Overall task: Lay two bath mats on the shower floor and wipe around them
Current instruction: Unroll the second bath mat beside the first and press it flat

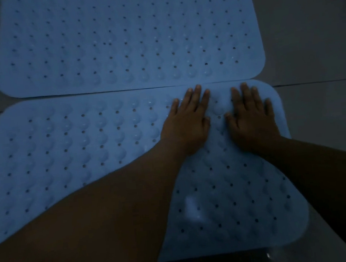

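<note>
Blue rubber, dotted with drain holes and raised bumps, covers most of what I see: two bath mats lie flat on the grey shower floor (313, 56). The far mat (126, 37) and the near mat (68, 154) meet along their long edges, touching or all but touching, so the seam runs left to right across my view. Each mat's long axis runs the same way, side to side, the two stacked one beyond the other.

My left hand (187, 122) and my right hand (252, 118) rest palm down on the near mat, just beside each other, close to its far right corner and the seam. Neither grip has hold of anything; the fingers are straight and spread, pressing flat. I judge this placement is meant to seat the mat against the floor and keep its edge snug to the far mat.

Laying looks nearly done; wiping around the mats has not begun, and no cloth is visible.
</note>
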